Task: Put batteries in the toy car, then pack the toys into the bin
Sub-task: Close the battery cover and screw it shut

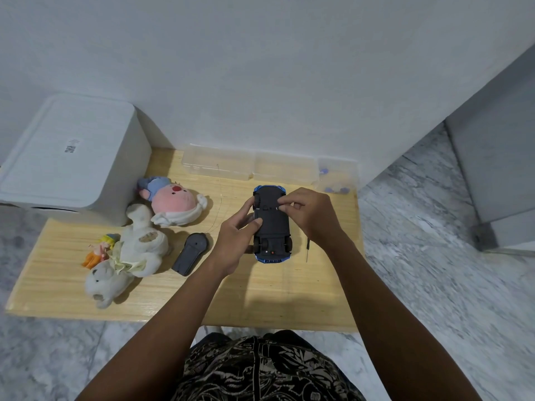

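Upper left of frame: white lidded bin [69, 157], lid on, barcode sticker on top, sitting at the far left corner of the wooden surface [179, 296]. Just right of it, pink-faced plush [173, 202] lying on its side. Below that, at left centre, white plush bear [127, 256] sprawled head toward the near edge, with a small orange-and-yellow doll [100, 250] touching its left side. Right of the bear, dark grey remote control [191, 254] lying flat, angled. Centre of frame: left hand [236, 241] grips the left flank of the toy car [272, 224], fingers curled round its side and thumb laid across the black underside. Car is belly-up, blue body showing only at both ends, all wheels visible, lengthwise away from the person. Right hand [311, 214] comes in from the right, its fingers bunched and pinching at the upper part of the underside; what sits between the fingertips is too small to tell. Just right of the car, partly under the right wrist, a thin dark screwdriver [307, 250] lies on the surface. Along the far edge, against the wall, clear plastic boxes [252, 166]; the rightmost clear container [337, 176] holds small blue items. Lower centre: patterned shorts [260, 371].
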